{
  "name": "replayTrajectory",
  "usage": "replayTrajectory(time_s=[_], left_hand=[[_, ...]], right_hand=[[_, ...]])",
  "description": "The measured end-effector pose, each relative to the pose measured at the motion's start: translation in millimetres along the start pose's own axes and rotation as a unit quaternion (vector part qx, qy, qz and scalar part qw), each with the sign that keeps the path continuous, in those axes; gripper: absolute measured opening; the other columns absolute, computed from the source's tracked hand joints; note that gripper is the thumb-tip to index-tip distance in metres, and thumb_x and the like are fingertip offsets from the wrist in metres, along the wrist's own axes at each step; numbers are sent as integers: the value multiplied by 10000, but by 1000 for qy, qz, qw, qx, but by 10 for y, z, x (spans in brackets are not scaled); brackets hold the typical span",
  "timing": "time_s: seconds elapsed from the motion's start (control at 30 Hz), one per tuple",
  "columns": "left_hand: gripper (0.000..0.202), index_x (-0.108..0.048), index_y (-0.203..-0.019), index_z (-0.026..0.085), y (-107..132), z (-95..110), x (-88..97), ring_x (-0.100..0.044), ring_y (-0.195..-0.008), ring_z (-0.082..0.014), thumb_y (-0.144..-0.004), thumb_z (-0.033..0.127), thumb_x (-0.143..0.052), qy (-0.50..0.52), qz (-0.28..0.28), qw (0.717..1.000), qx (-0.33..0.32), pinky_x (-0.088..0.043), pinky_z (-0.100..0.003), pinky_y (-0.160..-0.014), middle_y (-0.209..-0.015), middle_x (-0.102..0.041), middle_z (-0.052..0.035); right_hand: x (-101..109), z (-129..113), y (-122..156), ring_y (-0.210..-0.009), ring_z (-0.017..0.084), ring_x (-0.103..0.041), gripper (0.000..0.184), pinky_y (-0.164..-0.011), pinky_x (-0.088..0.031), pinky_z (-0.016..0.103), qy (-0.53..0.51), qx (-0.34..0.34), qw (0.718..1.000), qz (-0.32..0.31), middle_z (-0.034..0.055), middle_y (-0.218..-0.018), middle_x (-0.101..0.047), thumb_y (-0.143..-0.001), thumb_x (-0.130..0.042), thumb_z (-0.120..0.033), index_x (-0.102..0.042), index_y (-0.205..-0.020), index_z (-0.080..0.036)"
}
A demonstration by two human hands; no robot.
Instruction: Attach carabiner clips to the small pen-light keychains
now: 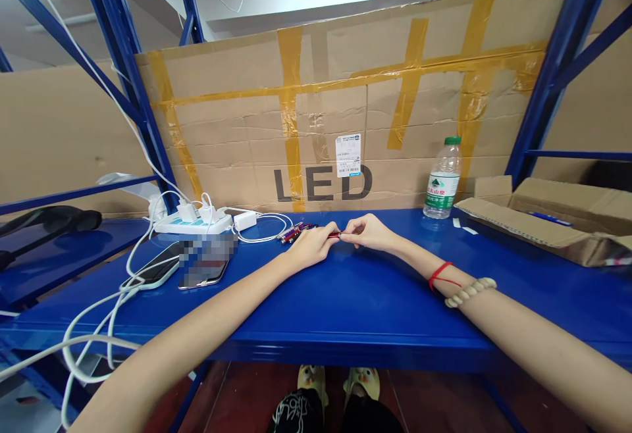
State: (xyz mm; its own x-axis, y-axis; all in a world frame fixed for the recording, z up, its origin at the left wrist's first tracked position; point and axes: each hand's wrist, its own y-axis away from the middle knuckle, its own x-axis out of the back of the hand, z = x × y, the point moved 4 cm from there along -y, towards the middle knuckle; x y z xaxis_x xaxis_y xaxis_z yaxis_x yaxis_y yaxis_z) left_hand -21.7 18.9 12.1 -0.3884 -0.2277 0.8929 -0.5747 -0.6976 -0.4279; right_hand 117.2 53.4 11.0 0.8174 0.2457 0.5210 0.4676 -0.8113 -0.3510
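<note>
A slim dark-red pen lies level between my two hands above the blue shelf top. My left hand is closed around its left part, the fingers hiding most of the barrel. With thumb and fingertips, my right hand pinches the pen's right end, a small shiny tip showing there. Just beyond my left hand, several similar dark-red and metallic pens lie in a loose bunch, partly covered by the hand.
At left sit a white power strip, a charger, trailing white cables and two phones. A water bottle stands back right, beside an open cardboard box holding a blue pen. Taped cardboard closes the back.
</note>
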Motion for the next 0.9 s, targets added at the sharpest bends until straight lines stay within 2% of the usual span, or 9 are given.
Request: replayTrajectory(time_s=[0.2, 0.47, 0.7, 0.9], left_hand=[[151, -455, -964, 227, -8, 2, 15, -574, -909, -186, -877, 293, -350, -9, 20, 1000, 12, -436, -275, -743, -969, -611, -23], [158, -447, -977, 229, -33, -7, -5, -586, -871, -185, -885, 299, -338, -21, 27, 999, 7, -439, -272, -717, -938, -613, -22], [212, -438, -1064, 238, -44, -19, -34, -576, -926, -193, -889, 294, -332, -28, 11, 1000, -6, -447, -277, -725, -1012, -607, -29], [230, -469, -1071, 236, -43, 4, -33, -570, -950, -181, -894, 277, -328, -65, 9, 998, -15, -441, -273, -778, -1016, -611, -23]], right_hand=[[-12, -13, 14, -365, 60, -398, 385, -369, -313, 188, -15, -56, 998, -1, -18, -405, -492, -565, -670, -514, -596, -573, -137], [20, 35, 25, -400, 66, -417, 371, -387, -323, 186, -36, -93, 995, 4, -11, -424, -502, -549, -710, -489, -606, -594, -136], [17, 138, 0, -437, 63, -438, 382, -408, -335, 173, -41, -92, 995, -15, -15, -471, -505, -590, -676, -508, -589, -613, -138], [-11, 100, 29, -444, 55, -435, 405, -405, -301, 169, -38, -81, 996, -30, -24, -495, -491, -594, -662, -519, -557, -606, -129]])
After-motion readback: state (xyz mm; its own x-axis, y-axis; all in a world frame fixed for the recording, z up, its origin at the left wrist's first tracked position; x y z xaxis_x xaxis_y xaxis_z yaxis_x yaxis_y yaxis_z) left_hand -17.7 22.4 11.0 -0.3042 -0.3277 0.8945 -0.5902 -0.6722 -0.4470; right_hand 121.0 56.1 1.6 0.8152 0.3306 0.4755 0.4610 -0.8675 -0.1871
